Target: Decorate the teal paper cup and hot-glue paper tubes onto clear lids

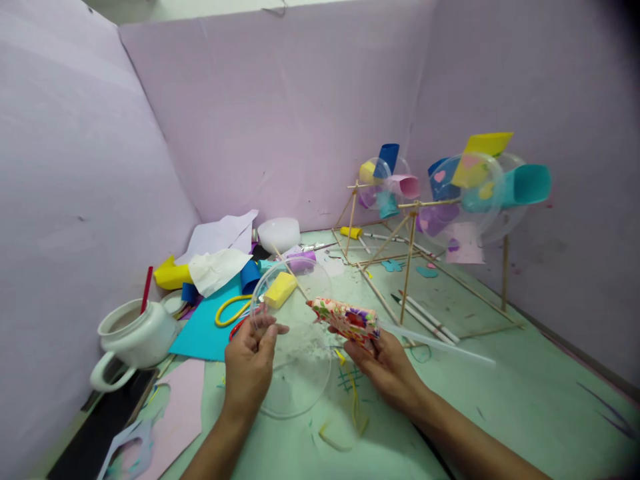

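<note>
My left hand [251, 353] pinches the lower left rim of a clear plastic disc [316, 277], held tilted above the table. A short yellow paper tube [281, 289] shows against this disc, and a thin wooden stick crosses it. In my right hand [383, 365] is a glue gun [350, 320] with a flowery pattern, its nozzle pointing left near the disc's right side. From its back end a long translucent glue stick [445, 345] sticks out. Lower down, another clear disc [300, 412] shows in front of the held one. Scissors [225, 310] with a yellow handle lie behind my left hand.
Two stick-framed wheels with coloured paper cups, one near [483, 200] and one farther [384, 180], stand right. A white teapot-like pot [137, 333], blue sheet [200, 333] and pink paper [183, 407] lie left. Marker pens [425, 317] lie right; lilac walls enclose the table.
</note>
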A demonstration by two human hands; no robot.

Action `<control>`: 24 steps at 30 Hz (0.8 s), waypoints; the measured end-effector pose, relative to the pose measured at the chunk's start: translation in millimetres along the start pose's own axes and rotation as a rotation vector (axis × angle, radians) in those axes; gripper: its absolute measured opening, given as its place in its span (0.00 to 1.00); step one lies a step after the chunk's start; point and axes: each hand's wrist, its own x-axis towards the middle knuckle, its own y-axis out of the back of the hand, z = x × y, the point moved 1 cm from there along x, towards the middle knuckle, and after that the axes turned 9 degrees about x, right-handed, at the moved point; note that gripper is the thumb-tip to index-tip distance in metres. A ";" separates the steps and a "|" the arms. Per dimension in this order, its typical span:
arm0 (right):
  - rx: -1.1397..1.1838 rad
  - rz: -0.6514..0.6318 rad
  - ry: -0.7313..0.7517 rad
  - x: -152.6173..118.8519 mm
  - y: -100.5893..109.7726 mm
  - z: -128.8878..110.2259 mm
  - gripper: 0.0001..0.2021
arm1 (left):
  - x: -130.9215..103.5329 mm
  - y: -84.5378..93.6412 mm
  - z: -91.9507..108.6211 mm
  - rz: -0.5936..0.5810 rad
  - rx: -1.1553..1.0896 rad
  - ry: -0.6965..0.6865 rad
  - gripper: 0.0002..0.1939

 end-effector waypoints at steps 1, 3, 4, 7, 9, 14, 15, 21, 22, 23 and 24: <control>-0.002 -0.016 0.003 0.1 0.0 0.2 0.19 | -0.9 -0.4 0.5 0.004 0.012 -0.018 0.15; -0.013 -0.035 -0.001 0.1 0.0 0.4 0.20 | -3.4 -1.6 2.0 0.010 0.018 -0.058 0.13; -0.020 -0.038 -0.005 0.0 0.1 0.3 0.20 | -4.9 -2.3 2.9 0.012 0.015 -0.080 0.12; -0.029 -0.032 -0.023 -1.3 -0.2 -0.3 0.20 | -9.2 -4.0 4.7 0.002 0.003 -0.122 0.10; -0.038 -0.024 -0.035 -2.5 -1.0 -1.0 0.20 | -11.0 -4.0 4.8 -0.004 0.000 -0.141 0.09; 0.045 -0.007 -0.082 -1.5 -4.1 -4.3 0.19 | -8.2 0.4 1.7 -0.006 0.092 -0.338 0.05; 0.127 -0.010 -0.158 -0.2 -4.8 -5.1 0.19 | -6.9 1.6 -0.1 -0.005 0.142 -0.391 0.05; 0.729 -0.118 -0.588 7.2 -8.8 -16.7 0.23 | -5.2 7.7 -13.5 0.021 0.365 -0.723 0.09; 0.739 -0.123 -0.581 7.3 -9.0 -18.1 0.23 | -6.5 7.8 -14.5 0.026 0.389 -0.754 0.10; 0.711 -0.126 -0.558 7.0 -8.9 -18.5 0.22 | -8.0 7.7 -14.7 0.039 0.408 -0.761 0.10; 0.646 -0.130 -0.512 6.2 -8.7 -17.9 0.22 | -9.7 7.1 -14.1 0.059 0.417 -0.748 0.10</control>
